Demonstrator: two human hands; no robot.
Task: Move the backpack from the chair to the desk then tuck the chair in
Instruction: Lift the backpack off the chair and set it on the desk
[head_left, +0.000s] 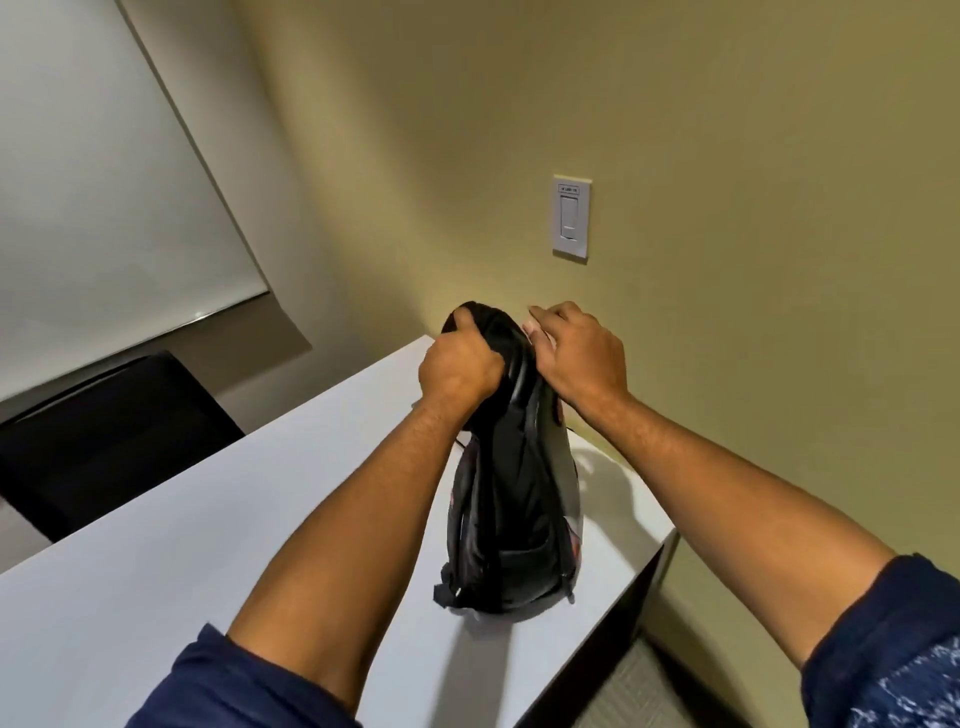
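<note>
A black backpack (511, 509) stands upright on the white desk (218, 530), close to the desk's right end by the wall. My left hand (460, 366) is clenched around the top of the backpack. My right hand (579, 353) rests on the top's right side with fingers curled over it. A black chair (104, 431) stands beyond the desk's far left edge, partly hidden by the desk.
A tan wall with a white light switch (571, 218) runs along the right of the desk. A white roller blind (93, 197) hangs at the left. Grey carpet (639, 686) shows below the desk's right end.
</note>
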